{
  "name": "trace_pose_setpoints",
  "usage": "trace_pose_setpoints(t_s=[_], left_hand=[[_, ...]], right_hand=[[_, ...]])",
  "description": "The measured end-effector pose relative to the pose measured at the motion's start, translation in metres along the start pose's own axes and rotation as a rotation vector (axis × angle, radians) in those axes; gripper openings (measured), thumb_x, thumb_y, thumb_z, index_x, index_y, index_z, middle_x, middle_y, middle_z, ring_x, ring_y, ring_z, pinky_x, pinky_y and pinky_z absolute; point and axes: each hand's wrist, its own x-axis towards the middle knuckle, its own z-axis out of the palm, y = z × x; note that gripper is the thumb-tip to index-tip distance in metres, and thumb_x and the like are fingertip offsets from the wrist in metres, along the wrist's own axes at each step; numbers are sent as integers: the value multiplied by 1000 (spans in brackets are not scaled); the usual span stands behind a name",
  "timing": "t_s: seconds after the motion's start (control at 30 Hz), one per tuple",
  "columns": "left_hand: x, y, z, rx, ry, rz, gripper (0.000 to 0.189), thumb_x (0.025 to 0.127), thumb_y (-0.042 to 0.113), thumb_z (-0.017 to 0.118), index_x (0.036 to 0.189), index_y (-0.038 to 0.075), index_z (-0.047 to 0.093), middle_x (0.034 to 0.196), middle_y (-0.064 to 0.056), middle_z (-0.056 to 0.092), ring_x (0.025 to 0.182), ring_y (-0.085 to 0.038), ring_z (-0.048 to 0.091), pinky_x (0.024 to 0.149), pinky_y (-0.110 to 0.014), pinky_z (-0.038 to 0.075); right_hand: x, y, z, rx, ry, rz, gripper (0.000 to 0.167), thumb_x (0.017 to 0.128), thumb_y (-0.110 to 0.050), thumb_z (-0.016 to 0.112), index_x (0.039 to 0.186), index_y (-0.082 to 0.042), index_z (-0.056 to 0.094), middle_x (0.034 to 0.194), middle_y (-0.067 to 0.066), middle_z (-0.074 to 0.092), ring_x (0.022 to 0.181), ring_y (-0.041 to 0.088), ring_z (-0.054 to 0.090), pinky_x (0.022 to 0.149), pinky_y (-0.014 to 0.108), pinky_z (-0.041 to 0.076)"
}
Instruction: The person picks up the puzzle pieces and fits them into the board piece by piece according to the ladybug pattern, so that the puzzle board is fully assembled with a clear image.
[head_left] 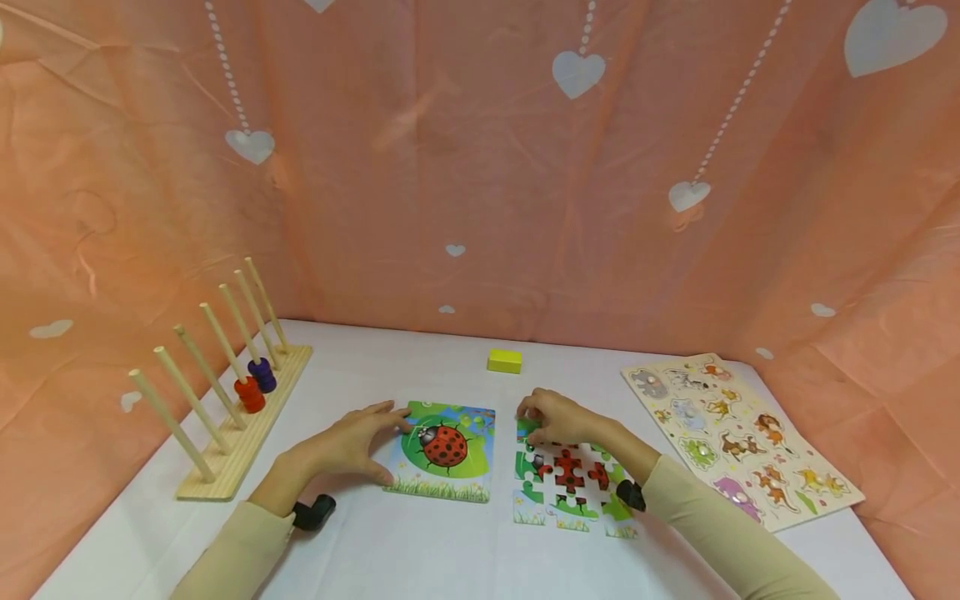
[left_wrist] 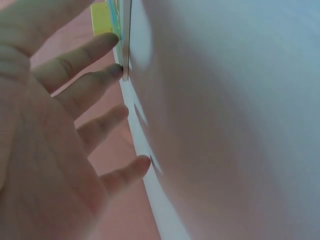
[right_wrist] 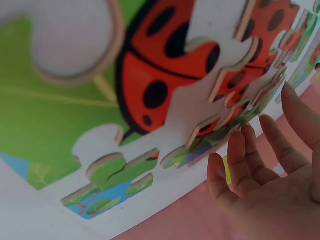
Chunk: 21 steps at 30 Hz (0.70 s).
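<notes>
A square ladybug picture board (head_left: 450, 454) lies flat on the white table. My left hand (head_left: 337, 446) is at its left side, fingers spread and fairly straight, fingertips right at the board's edge (left_wrist: 126, 45). To the right lie the loose jigsaw pieces (head_left: 568, 473) of a matching ladybug picture, in rough rows with gaps between them. Over the upper left of these pieces is my right hand (head_left: 566, 419), fingers bent loosely downward. In the right wrist view its fingertips (right_wrist: 245, 131) touch the far edge of the pieces, and the thumb stands apart. The hand partly covers the top row.
A yellow block (head_left: 505, 362) sits behind the board. At the left stands a wooden peg rack (head_left: 255, 433) with red and purple rings on two pegs. An animal puzzle board (head_left: 738, 442) lies at the right, near the right forearm. A pink curtain (head_left: 480, 167) hangs behind.
</notes>
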Motion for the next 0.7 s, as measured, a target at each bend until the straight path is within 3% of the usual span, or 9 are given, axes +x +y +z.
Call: trace_pose_setpoints(t_s=[0.7], left_hand=[[0, 1, -2, -6, -3, -15, 73, 66, 35, 92, 128, 9, 63, 152, -27, 39, 137, -57, 31, 104, -75, 26]], right_hand=[[2, -6, 2, -59, 8, 23, 36, 80, -3, 81, 112, -1, 64, 97, 6, 56, 89, 20, 52, 82, 37, 48]])
